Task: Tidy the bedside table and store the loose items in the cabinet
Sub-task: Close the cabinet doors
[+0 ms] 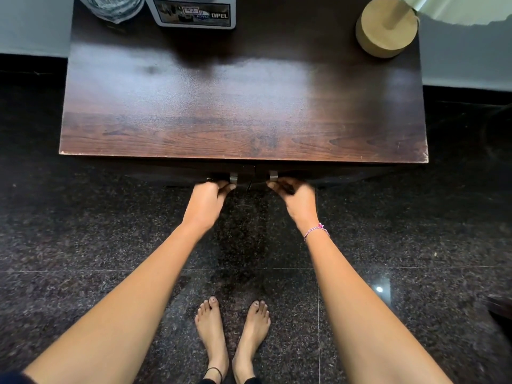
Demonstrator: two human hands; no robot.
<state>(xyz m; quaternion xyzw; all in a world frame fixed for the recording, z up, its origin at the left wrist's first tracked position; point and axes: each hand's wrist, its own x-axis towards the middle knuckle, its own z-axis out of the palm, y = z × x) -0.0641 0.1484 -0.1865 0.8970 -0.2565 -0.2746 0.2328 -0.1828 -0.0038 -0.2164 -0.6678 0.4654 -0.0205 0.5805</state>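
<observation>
I look straight down on a dark wooden bedside table [243,106]. Below its front edge are two cabinet doors with metal handles, the left handle [233,177] and the right handle [273,175]. My left hand [206,199] has its fingers curled at the left handle. My right hand [295,196], a pink thread bracelet on its wrist, curls at the right handle. Both hands are blurred. The doors look nearly flush with the cabinet front; the inside is hidden.
At the table's back edge stand a clear glass or bottle [110,6], a grey device labelled OPEL [194,13] and a round wooden lamp base [386,27]. Dark speckled floor tiles [83,231] surround the table. My bare feet [232,336] stand in front.
</observation>
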